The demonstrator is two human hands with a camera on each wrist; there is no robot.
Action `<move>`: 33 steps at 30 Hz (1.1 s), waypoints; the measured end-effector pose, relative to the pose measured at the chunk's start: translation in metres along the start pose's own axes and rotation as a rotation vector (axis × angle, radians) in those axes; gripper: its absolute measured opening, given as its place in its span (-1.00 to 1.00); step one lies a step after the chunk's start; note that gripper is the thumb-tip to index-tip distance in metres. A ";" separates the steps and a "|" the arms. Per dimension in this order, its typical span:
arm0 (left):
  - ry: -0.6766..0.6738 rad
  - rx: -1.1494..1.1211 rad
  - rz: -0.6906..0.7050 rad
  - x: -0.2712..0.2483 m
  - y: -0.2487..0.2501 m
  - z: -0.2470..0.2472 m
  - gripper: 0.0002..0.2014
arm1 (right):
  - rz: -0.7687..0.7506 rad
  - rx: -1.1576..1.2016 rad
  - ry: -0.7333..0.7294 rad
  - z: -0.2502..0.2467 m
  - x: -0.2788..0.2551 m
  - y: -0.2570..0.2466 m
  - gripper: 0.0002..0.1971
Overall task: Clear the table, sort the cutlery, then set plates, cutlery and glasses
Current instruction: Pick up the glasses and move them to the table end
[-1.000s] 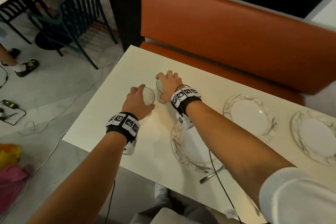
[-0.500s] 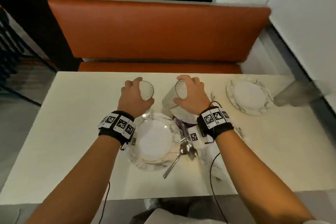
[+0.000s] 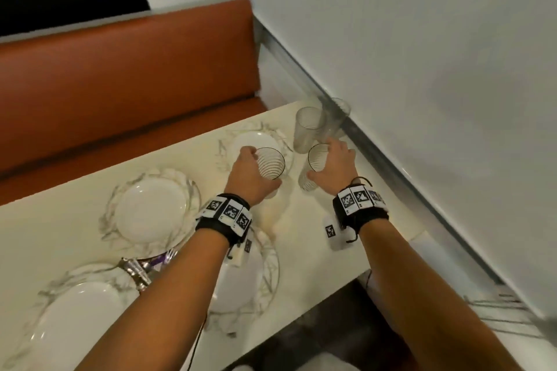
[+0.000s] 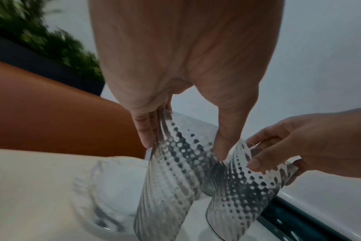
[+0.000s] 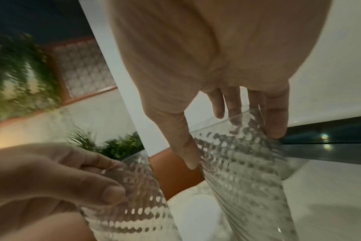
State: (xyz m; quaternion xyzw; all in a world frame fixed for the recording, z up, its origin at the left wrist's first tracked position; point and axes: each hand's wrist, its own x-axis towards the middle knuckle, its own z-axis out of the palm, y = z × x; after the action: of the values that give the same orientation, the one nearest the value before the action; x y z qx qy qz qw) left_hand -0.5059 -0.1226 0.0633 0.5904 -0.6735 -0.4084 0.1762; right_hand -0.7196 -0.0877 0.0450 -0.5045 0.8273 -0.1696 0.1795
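Centre right of the head view: our left hand (image 3: pixel 251 176) wraps one dotted glass (image 3: pixel 270 166) and our right hand (image 3: pixel 336 164) wraps another glass (image 3: pixel 315 166), each gripped near the rim, probably to carry both at once. Two more glasses (image 3: pixel 309 132) stand above them, against the wall; plates (image 3: pixel 150 209) lie lower left.

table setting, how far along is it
Done: four plates lie on the table, e.g. one by the bench. In hand: the left hand holds a glass and the right hand another, both near the wall corner where one more glass stands. Left: placing the glasses by the plates and laying out the cutlery, which lies bunched between two plates.
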 end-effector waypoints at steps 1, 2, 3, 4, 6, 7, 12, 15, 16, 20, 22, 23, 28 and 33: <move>-0.015 0.005 0.001 0.008 0.010 0.019 -0.04 | 0.017 -0.023 0.005 -0.005 0.009 0.018 -0.07; -0.022 0.010 0.000 0.014 0.019 0.037 -0.04 | 0.020 -0.049 0.005 -0.008 0.016 0.034 -0.08; -0.026 0.015 0.002 0.021 0.027 0.053 -0.04 | 0.019 -0.076 0.000 -0.011 0.024 0.047 -0.09; -0.028 0.020 0.004 0.027 0.034 0.068 -0.04 | 0.016 -0.098 -0.009 -0.013 0.030 0.059 -0.09; -0.029 0.035 0.009 0.037 0.045 0.093 -0.04 | 0.006 -0.123 -0.025 -0.016 0.043 0.079 -0.11; -0.029 0.042 0.011 0.041 0.050 0.103 -0.05 | 0.000 -0.120 -0.038 -0.018 0.048 0.087 -0.11; 0.001 0.070 0.024 0.062 0.061 0.133 -0.05 | -0.016 -0.026 -0.004 -0.025 0.075 0.104 -0.15; 0.031 0.067 0.020 0.071 0.069 0.142 -0.03 | -0.029 0.010 -0.007 -0.028 0.090 0.105 -0.14; 0.042 0.059 0.012 0.074 0.071 0.145 -0.03 | -0.026 0.024 -0.009 -0.029 0.094 0.105 -0.12; 0.090 -0.029 -0.053 0.081 0.077 0.153 0.00 | -0.021 0.079 0.034 -0.030 0.105 0.104 -0.10; 0.108 -0.050 -0.066 0.082 0.077 0.156 -0.03 | -0.027 0.102 0.045 -0.031 0.108 0.105 -0.10; 0.113 -0.059 -0.069 0.083 0.077 0.158 -0.04 | -0.033 0.107 0.045 -0.032 0.109 0.105 -0.09; 0.118 -0.065 -0.073 0.088 0.080 0.163 -0.07 | -0.049 0.106 0.032 -0.032 0.113 0.104 -0.02; 0.111 -0.059 -0.063 0.091 0.080 0.164 -0.03 | -0.066 0.095 0.032 -0.028 0.115 0.104 0.00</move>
State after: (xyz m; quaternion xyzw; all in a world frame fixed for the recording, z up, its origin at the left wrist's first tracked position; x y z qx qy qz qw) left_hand -0.6978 -0.1549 0.0024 0.6277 -0.6313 -0.4001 0.2178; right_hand -0.8620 -0.1427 0.0076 -0.5196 0.8041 -0.2225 0.1841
